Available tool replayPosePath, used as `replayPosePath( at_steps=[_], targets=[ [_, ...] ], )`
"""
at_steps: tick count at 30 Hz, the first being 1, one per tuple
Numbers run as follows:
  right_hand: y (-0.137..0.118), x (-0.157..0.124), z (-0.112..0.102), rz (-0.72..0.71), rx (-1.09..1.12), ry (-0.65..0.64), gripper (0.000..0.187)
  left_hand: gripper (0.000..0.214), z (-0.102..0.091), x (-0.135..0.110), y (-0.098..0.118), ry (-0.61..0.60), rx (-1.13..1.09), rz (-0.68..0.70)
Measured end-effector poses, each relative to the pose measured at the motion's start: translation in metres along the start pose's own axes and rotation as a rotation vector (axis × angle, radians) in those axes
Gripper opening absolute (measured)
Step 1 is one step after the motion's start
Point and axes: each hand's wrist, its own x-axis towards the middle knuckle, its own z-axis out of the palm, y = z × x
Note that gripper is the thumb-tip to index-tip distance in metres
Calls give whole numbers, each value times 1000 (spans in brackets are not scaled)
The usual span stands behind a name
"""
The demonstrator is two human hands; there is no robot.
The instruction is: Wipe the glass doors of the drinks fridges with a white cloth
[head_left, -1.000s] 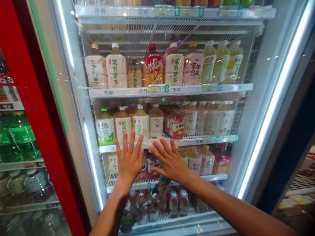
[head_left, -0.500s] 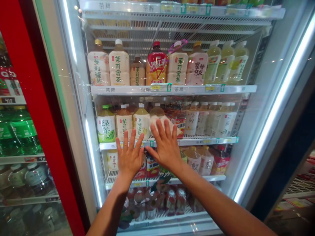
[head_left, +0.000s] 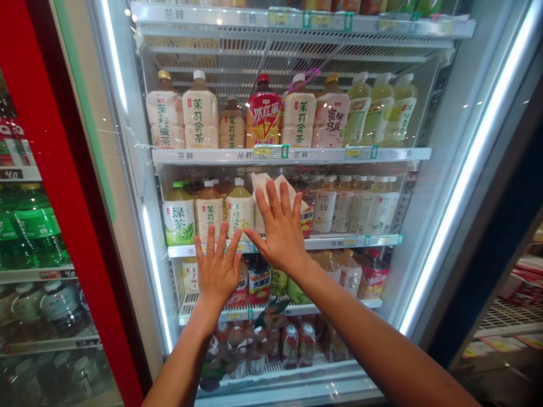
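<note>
Both my hands lie flat against the glass door (head_left: 382, 113) of a drinks fridge. My left hand (head_left: 216, 268) rests with fingers spread, level with the second shelf edge (head_left: 352, 242). My right hand (head_left: 278, 226) sits higher and presses a white cloth (head_left: 265, 183) against the glass, fingers stretched out over it. Behind the glass stand rows of tea bottles (head_left: 199, 116), with a red-labelled bottle (head_left: 263, 116) on the upper shelf.
A red door frame (head_left: 55, 186) stands to the left, with green bottles (head_left: 29, 232) in the neighbouring fridge. A bright light strip (head_left: 466, 175) runs down the fridge's right side. Wire racks (head_left: 509, 314) show at the far right.
My right hand has slid the white cloth upward on the glass, from the second shelf edge to the bottles above it. My left hand has stayed flat in nearly the same spot.
</note>
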Motion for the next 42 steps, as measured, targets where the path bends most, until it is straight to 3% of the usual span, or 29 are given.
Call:
replayPosePath(
  at_steps=[2, 7, 9, 12, 14, 16, 20, 22, 25, 27, 33, 35, 39, 42],
  targets=[
    [-4, -7, 1, 5, 10, -3, 90, 72, 0, 0, 0, -2, -2, 0],
    [-17, -85, 20, -125, 22, -53, 94, 73, 0, 1, -1, -5, 8, 0],
    [-9, -73, 15, -105, 14, -59, 93, 73, -1, 2, -1, -9, 13, 6],
    [15, -18, -3, -2, -5, -29, 91, 73, -4, 4, 3, -25, 15, 7],
    [26, 2, -12, 38, -8, -17, 90, 74, -6, 4, 8, -37, -3, -5],
    [29, -11, -11, 48, 5, -29, 93, 76, -7, 5, 15, -46, -23, -22],
    [30, -64, 2, 3, 30, -54, 98, 75, -4, 14, 29, -70, -52, -25],
    [44, -58, -1, 19, 22, -40, 97, 75, -2, 25, 36, -67, -72, -16],
    [78, -18, -19, 119, -2, 16, 92, 77, 5, 46, 51, -54, -90, 4],
    [95, -6, -27, 159, -18, 46, 89, 77, 10, 59, 64, -45, -97, 25],
    [105, -77, -13, 88, -62, 31, 94, 76, 25, 82, 106, -16, -118, 90],
    [121, -75, -17, 90, -76, 15, 94, 75, 31, 88, 118, -11, -134, 105],
    [173, -33, -42, 239, -135, 33, 90, 75, 42, 101, 138, -16, -178, 119],
    [189, -45, -46, 297, -188, 16, 88, 74, 49, 107, 150, -12, -192, 132]
  ],
)
